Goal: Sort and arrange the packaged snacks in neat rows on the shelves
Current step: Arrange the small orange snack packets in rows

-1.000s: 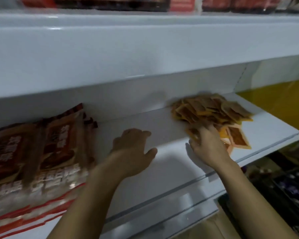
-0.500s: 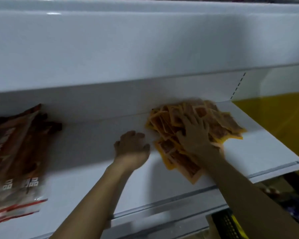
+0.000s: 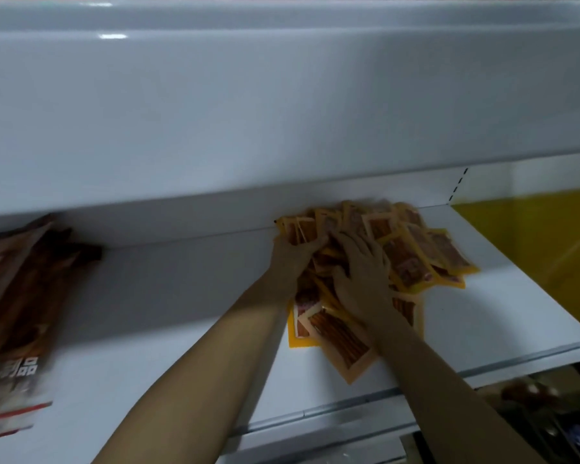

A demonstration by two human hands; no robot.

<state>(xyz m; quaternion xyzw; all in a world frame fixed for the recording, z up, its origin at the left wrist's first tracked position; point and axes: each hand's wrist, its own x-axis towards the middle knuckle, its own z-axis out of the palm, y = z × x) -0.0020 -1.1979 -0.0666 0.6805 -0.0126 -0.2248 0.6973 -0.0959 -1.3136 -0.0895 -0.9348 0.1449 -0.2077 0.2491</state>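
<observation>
Both of my hands are on the loose heap of small yellow-edged snack packets (image 3: 412, 259) that sits toward the right of the white shelf (image 3: 181, 346), up against its back wall. My left hand (image 3: 295, 259) is at the heap's left edge, fingers curled round a few packets there. My right hand (image 3: 362, 279) lies flat on top, fingers spread and straight, pressing down. Well apart on the far left I see larger brown snack bags (image 3: 17, 313) lying on the same shelf.
</observation>
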